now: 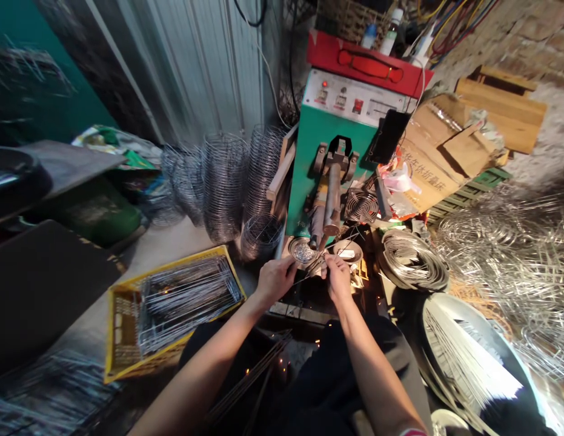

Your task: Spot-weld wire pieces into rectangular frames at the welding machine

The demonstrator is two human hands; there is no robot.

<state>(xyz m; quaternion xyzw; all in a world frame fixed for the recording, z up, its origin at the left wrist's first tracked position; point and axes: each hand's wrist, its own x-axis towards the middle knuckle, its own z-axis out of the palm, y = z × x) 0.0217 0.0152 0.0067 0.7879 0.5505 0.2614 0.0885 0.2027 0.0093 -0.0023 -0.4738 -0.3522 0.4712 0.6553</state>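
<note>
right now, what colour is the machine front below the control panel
The machine front is green, clearest in head view.

The machine (354, 128) is smooth painted metal, but its thick bar (332, 200) looks dull and worn. Inside the edges of the hard plastic crate (123, 330) lie shiny metal wires (191, 297). The box (429, 163) is matt cardboard; the brick wall (531, 48) looks rough.

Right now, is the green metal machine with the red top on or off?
On, apparently: the green machine shows a glowing round red lamp on its white control panel, and bright orange sparks appear below.
</note>
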